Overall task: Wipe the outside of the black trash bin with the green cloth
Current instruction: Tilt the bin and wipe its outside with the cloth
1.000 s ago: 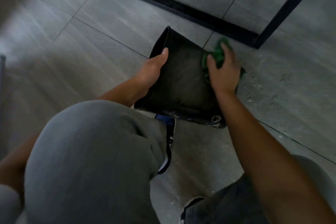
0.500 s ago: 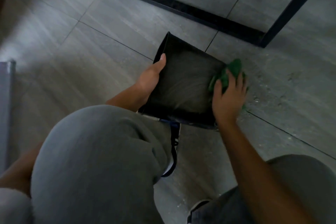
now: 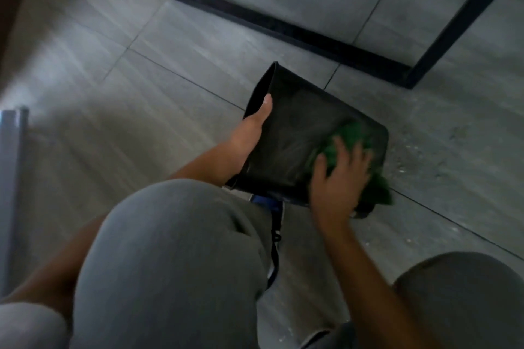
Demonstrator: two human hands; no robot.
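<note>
Right hand (image 3: pixel 337 178) slid crumpled green cloth (image 3: pixel 351 136) to 5 o'clock on black square-sided trash bin (image 3: pixel 292 133), pressing it open-palmed. Left hand (image 3: pixel 249 133) grips 9 o'clock edge; overlap strokes, brace firmly.

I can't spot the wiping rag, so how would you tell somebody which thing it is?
Look at the grey tiled floor near the black metal frame, where a black trash bin lies tipped. On its right side, under the right hand, is the crumpled green cloth, the only bright green thing there.
</note>
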